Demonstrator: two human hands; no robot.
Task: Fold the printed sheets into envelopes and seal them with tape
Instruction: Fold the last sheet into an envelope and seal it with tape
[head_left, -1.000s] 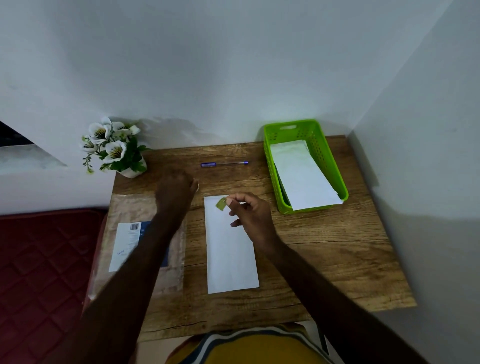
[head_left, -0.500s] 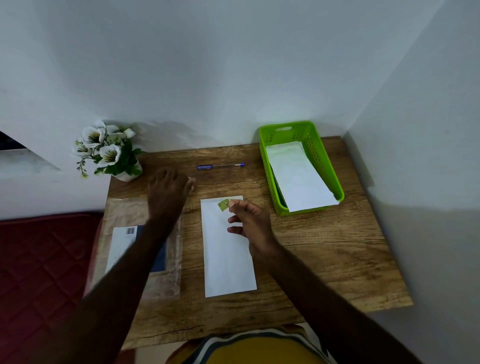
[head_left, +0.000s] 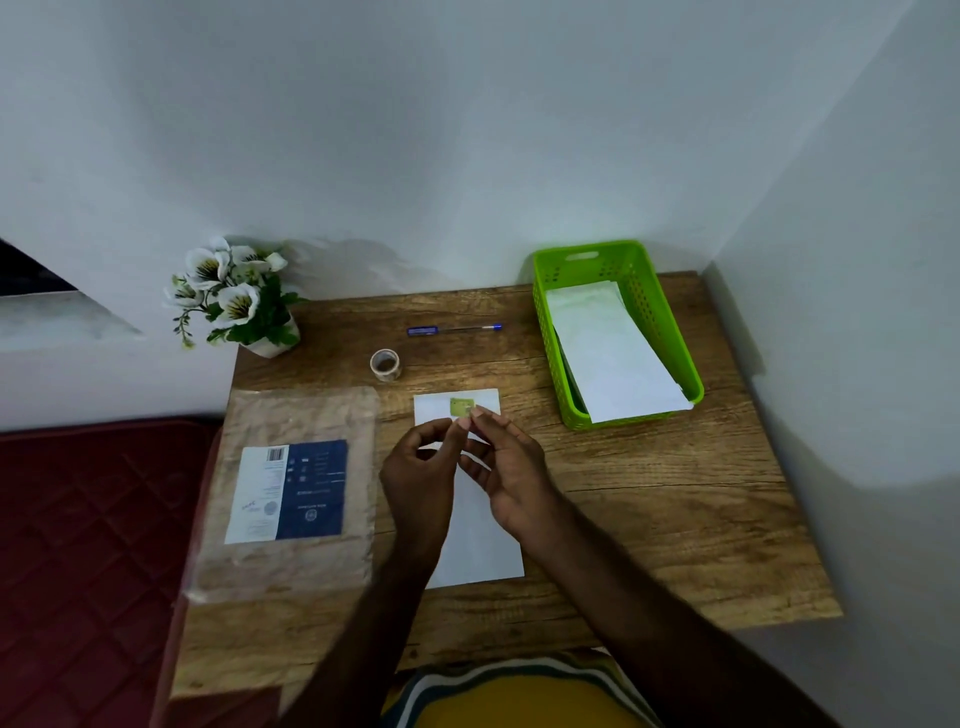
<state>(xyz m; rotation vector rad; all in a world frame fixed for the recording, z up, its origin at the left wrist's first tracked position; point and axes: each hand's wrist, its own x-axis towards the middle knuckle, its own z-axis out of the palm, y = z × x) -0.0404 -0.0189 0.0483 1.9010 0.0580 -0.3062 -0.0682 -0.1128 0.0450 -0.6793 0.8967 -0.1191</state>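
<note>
My left hand (head_left: 421, 470) and right hand (head_left: 511, 467) meet over the far end of the white envelope (head_left: 475, 540), which lies flat on the wooden surface (head_left: 649, 499) in front of me. Between them they pinch a small green piece of tape (head_left: 461, 406): my right grip holds it at its near edge with thumb and forefinger, and my left grip is curled with its fingertips (head_left: 464, 423) touching the same spot. The tape sits over the envelope's far end; I cannot tell whether it is stuck down. The tape roll (head_left: 385, 365) stands beyond the envelope, near the blue pen (head_left: 453, 329). To the right, the green basket (head_left: 670, 332) holds white sheets (head_left: 613, 353). A plastic-wrapped packet (head_left: 291, 488) lies left.
</note>
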